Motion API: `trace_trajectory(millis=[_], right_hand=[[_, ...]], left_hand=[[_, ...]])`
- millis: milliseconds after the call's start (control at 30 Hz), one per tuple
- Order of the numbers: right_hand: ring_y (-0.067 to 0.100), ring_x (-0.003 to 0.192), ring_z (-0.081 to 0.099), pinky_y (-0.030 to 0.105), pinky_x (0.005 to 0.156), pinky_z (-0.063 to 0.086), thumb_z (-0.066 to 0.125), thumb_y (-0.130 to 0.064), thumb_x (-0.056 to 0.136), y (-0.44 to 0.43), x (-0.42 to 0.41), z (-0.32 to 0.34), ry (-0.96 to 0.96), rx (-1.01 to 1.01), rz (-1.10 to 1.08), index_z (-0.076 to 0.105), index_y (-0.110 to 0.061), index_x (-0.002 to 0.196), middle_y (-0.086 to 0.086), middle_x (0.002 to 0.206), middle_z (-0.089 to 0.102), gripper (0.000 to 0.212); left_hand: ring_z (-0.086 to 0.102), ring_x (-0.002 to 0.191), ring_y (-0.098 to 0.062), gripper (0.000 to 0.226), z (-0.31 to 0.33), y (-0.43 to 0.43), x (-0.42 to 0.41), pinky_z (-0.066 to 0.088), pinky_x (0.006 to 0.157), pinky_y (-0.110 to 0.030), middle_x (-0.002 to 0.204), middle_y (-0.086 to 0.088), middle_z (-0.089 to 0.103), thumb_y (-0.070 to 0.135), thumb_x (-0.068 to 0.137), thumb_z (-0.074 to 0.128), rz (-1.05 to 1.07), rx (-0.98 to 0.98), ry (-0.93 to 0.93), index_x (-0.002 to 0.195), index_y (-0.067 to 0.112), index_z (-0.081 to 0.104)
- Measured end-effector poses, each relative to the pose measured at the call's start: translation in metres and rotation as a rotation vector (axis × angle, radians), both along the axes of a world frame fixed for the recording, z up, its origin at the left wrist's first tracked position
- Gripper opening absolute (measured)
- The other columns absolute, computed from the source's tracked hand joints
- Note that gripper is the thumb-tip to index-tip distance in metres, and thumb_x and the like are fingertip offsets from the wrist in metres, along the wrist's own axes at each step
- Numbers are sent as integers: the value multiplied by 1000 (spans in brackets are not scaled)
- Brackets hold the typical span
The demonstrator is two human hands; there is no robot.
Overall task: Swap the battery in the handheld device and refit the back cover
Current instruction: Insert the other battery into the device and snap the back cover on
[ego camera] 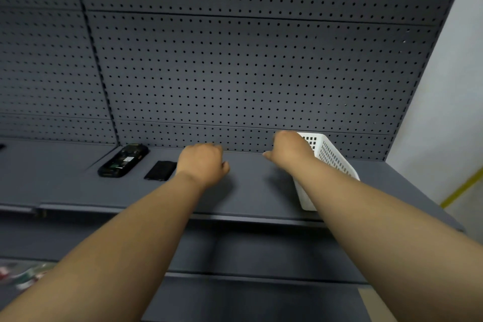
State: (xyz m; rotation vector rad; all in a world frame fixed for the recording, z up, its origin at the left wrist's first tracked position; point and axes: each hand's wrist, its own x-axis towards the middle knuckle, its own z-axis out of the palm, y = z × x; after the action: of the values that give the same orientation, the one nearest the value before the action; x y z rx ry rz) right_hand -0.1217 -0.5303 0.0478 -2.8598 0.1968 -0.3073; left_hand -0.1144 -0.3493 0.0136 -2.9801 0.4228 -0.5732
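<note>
The black handheld device [122,161] lies face down on the grey shelf [248,191] at the left, its back open and the inner compartment showing. Just right of it lies a flat black rectangular piece [160,170], a battery or the back cover; I cannot tell which. My left hand [202,165] hovers right beside that piece, fingers curled under, nothing visible in it. My right hand [290,150] is farther right, fingers curled, at the near rim of a white perforated basket [332,157]. Whether it touches the basket is unclear.
A grey pegboard wall [235,73] rises straight behind the shelf. The white basket stands tilted near the shelf's right end. A lower shelf level [248,248] sits below the front edge. Blurred coloured items [23,273] lie at the bottom left.
</note>
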Motion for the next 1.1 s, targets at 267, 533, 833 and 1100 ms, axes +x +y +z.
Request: trace_trajectory(millis=[267, 533, 833, 1100], right_hand=[[29, 98, 61, 29, 71, 44, 60, -26, 87, 78, 13, -5, 55, -4, -17, 62, -9, 100, 10, 110, 65, 21], [24, 79, 52, 24, 52, 37, 57, -24, 89, 158, 21, -10, 92, -47, -96, 61, -10, 96, 8, 106, 66, 16], [27, 102, 60, 30, 64, 44, 55, -27, 91, 222, 21, -22, 97, -35, -117, 61, -8, 109, 9, 111, 64, 27], [28, 121, 49, 35, 81, 49, 57, -29, 91, 243, 25, -27, 67, -51, -75, 52, -12, 130, 10, 131, 54, 43]], left_hand=[[60, 106, -27, 41, 1, 70, 14, 47, 84, -36, 121, -9, 61, 39, 94, 42, -37, -13, 44, 121, 12, 56], [59, 110, -28, 43, 2, 147, 32, 48, 87, -37, 125, -9, 59, 39, 93, 43, -87, -6, 67, 124, 12, 55], [59, 108, -28, 43, -8, 213, 40, 47, 85, -37, 122, -9, 60, 41, 94, 43, -119, 53, 73, 124, 13, 54], [58, 104, -27, 35, -11, 238, 41, 47, 82, -35, 115, -9, 61, 38, 92, 44, -106, 32, 72, 111, 11, 57]])
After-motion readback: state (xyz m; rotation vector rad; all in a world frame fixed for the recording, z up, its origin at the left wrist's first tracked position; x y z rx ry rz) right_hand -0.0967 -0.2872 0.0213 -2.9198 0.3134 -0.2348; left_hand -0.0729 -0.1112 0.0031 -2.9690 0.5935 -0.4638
